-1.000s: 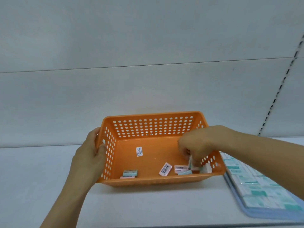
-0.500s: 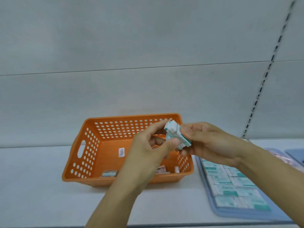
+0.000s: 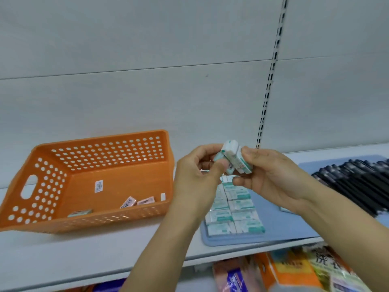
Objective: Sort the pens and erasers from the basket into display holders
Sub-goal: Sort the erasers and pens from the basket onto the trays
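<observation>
Left hand (image 3: 195, 178) and right hand (image 3: 271, 178) both curled around a small stack of erasers (image 3: 234, 158), pinched between thumbs and fingertips, held above the blue tray (image 3: 277, 230), right of the orange basket (image 3: 88, 182).

**Erasers held above the blue tray**

We see both hands raised over the white shelf (image 3: 63, 253). The left hand (image 3: 195, 178) and the right hand (image 3: 271, 175) together pinch a small bundle of green-and-white erasers (image 3: 233, 159), held above the blue tray (image 3: 280, 226), where more erasers lie in two neat rows (image 3: 233, 213). To the left sits the orange basket (image 3: 63, 165), with a few erasers left on its floor (image 3: 136, 201). At far right we find black pens (image 3: 357, 182) lying side by side on a second blue tray (image 3: 307, 165).
</observation>
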`<control>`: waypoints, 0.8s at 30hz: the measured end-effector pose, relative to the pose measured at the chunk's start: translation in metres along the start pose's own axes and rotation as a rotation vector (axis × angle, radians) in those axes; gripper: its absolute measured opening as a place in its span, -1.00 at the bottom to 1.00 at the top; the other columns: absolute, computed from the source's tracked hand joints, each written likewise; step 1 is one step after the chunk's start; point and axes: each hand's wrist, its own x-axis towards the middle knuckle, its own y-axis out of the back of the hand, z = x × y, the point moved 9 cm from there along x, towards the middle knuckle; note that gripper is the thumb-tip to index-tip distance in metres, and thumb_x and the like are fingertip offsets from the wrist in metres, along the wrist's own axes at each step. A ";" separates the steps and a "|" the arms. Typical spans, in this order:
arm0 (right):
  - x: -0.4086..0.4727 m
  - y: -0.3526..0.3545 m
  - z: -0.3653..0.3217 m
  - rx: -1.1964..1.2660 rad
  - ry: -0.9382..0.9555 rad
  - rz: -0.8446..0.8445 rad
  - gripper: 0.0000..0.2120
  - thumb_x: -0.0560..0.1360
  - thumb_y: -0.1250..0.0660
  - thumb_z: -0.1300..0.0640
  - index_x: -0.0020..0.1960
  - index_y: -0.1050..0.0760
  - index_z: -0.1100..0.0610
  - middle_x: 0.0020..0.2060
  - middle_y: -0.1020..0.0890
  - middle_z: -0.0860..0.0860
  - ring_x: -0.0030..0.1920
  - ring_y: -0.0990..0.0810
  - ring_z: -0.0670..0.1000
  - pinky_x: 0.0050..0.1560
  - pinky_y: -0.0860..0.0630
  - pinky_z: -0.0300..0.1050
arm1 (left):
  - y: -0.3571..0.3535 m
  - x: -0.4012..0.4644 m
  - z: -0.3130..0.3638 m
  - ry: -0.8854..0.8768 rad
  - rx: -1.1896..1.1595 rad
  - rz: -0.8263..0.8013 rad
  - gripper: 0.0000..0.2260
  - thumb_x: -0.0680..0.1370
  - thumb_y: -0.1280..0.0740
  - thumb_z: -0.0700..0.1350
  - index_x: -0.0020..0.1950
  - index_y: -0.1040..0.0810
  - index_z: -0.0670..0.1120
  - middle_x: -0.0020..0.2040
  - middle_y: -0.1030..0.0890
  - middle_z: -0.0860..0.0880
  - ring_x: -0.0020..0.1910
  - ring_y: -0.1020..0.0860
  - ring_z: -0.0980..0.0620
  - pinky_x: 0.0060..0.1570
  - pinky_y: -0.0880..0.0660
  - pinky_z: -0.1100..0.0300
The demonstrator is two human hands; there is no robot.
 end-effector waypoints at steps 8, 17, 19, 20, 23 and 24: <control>-0.031 0.069 0.049 -0.731 -0.267 0.183 -0.86 0.56 -0.33 0.07 -0.03 -0.58 0.15 -0.42 -0.48 0.03 -0.44 -0.41 -0.03 -0.43 -0.37 -0.18 | -0.004 -0.021 -0.052 0.411 -0.541 0.129 -0.87 0.62 -0.23 -0.27 0.07 -0.56 -0.17 -0.08 -0.64 -0.17 -0.16 -0.66 -0.03 -0.21 -0.61 0.14; -0.035 0.058 0.047 -1.295 0.060 0.201 -0.93 0.52 -0.33 -0.10 0.00 -0.50 -0.20 -0.04 -0.44 -0.15 -0.21 -0.42 -0.22 -0.22 -0.28 -0.33 | 0.003 -0.037 -0.077 0.420 -0.413 0.121 -0.89 0.60 -0.27 -0.29 0.08 -0.54 -0.16 0.07 -0.65 -0.21 -0.14 -0.68 -0.04 -0.19 -0.63 0.15; -0.037 0.058 0.052 -1.311 0.037 0.140 -0.79 0.46 -0.39 -0.14 0.07 -0.47 -0.24 -0.02 -0.41 -0.21 -0.20 -0.46 -0.20 -0.19 -0.32 -0.34 | 0.007 -0.038 -0.081 0.421 -0.376 0.122 -0.89 0.60 -0.27 -0.28 0.07 -0.54 -0.14 0.08 -0.64 -0.21 -0.12 -0.69 -0.03 -0.17 -0.63 0.15; -0.038 0.058 0.053 -1.329 0.022 0.114 -0.72 0.44 -0.41 -0.16 0.11 -0.46 -0.25 -0.01 -0.40 -0.24 -0.19 -0.48 -0.20 -0.17 -0.36 -0.34 | 0.010 -0.039 -0.084 0.423 -0.356 0.124 -0.89 0.60 -0.27 -0.28 0.07 -0.55 -0.14 0.08 -0.63 -0.21 -0.11 -0.69 -0.04 -0.16 -0.63 0.15; -0.042 0.053 0.052 -1.400 0.070 0.045 -0.66 0.46 -0.40 -0.12 0.22 -0.45 -0.20 0.02 -0.36 -0.27 -0.15 -0.50 -0.19 -0.10 -0.46 -0.31 | 0.013 -0.041 -0.092 0.439 -0.333 0.123 -0.87 0.60 -0.27 -0.30 0.08 -0.54 -0.13 0.09 -0.63 -0.18 -0.05 -0.69 -0.05 -0.12 -0.62 0.14; -0.043 0.050 0.052 -1.429 0.082 0.015 -0.66 0.49 -0.39 -0.09 0.24 -0.44 -0.20 0.04 -0.34 -0.27 -0.14 -0.51 -0.18 -0.07 -0.48 -0.26 | 0.014 -0.041 -0.094 0.439 -0.324 0.120 -0.86 0.60 -0.27 -0.30 0.09 -0.54 -0.12 0.09 -0.63 -0.17 -0.04 -0.69 -0.05 -0.11 -0.62 0.14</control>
